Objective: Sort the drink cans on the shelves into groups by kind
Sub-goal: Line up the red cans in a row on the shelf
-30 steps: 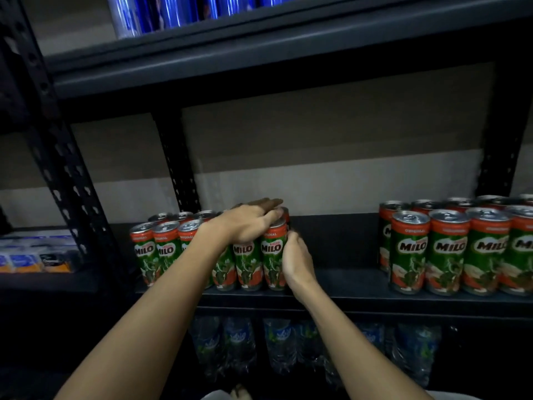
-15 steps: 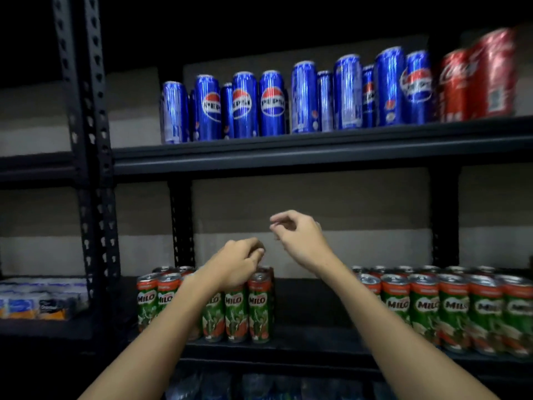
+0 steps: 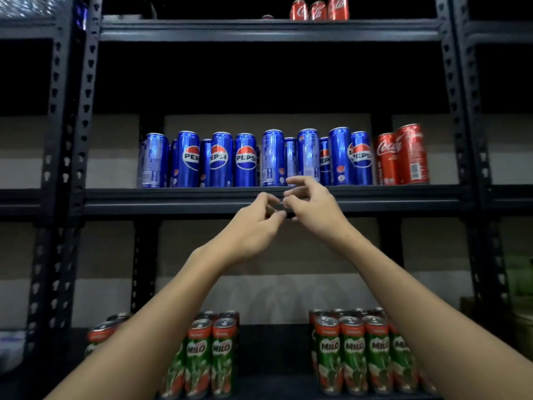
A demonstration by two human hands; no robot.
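Presently both hands are raised in front of the middle shelf and neither holds anything: the left hand and the right hand hang side by side with fingers loosely curled, fingertips nearly meeting, somewhat blurred. The deciding relation is this: the blue cans stand just above and beyond the fingers, upright, long axis vertical, in a row running left to right along that shelf. The right hand is the nearer, its fingertips overlapping the base of the row near the centre; whether they touch a can cannot be told. The left hand sits lower, against the shelf edge. Contents by shelf: the middle shelf carries the blue cans, some with labels turned away, and two red cans standing at the right end, touching the last blue one. The top shelf holds further red cans, far up and right of centre. The bottom shelf holds green cans in two separate clusters, one left and one right, with a gap between. Judgement: the two red cans beside the blue row appear to be the outstanding mismatch, and they lie to the right of both hands, favouring the right.
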